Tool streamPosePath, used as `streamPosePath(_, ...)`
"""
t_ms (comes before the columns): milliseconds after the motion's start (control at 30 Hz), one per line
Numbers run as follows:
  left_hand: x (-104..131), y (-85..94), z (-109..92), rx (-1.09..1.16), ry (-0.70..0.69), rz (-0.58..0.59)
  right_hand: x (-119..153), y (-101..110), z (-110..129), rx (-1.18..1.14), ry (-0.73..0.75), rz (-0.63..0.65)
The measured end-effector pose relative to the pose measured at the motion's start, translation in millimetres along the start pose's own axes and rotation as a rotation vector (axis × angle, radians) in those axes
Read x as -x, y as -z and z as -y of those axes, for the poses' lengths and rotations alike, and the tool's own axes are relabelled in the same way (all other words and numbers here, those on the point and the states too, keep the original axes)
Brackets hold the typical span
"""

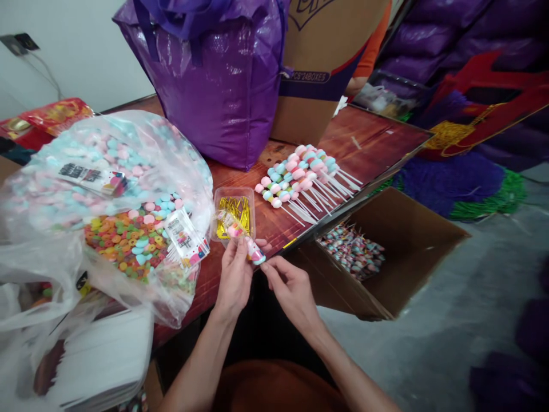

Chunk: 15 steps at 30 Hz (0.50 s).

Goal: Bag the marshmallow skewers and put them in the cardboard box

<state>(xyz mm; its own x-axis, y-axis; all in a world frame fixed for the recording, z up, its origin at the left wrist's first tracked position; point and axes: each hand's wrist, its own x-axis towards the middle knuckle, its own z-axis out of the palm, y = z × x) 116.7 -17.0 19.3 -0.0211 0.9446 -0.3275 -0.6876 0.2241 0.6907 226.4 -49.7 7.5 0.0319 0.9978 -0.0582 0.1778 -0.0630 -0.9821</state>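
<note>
A candy skewer in a clear printed wrapper (254,250) is gripped by my left hand (237,272), its upper end pointing over a small plastic tub (252,214) of gold twist ties (240,209). My right hand (292,286) has thumb and forefinger pinched together at the skewer's lower end; what lies between them is too small to name. Several unwrapped candy skewers (300,171) with white sticks lie in a pile on the table behind my hands. Left of the tub, printed wrappers (185,236) rest on bags of ring gummies (124,243) and pastel candies (107,137).
A large purple bag (214,86) and a cardboard carton (300,114) stand at the back of the table (369,137). An open box (412,252) with wrapped skewers sits below the right edge. White sticks (103,355) are stacked at lower left. A person's orange sleeve (369,54) shows behind the carton.
</note>
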Motion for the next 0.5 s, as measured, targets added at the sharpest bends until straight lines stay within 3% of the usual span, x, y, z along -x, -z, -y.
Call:
streamPosePath(133,-1,1.1,-5,0.026,-0.01,-0.037,2,8,0,0.108,0.034,-0.029)
streamPosePath(333,2,-1.4,1,-0.039,-0.027,-0.01,-3,3,5,0.166,0.094,-0.03)
streamPosePath(500,1,3.2,-4,-0.039,0.0,-0.042,-2,8,11,0.192,0.114,0.064)
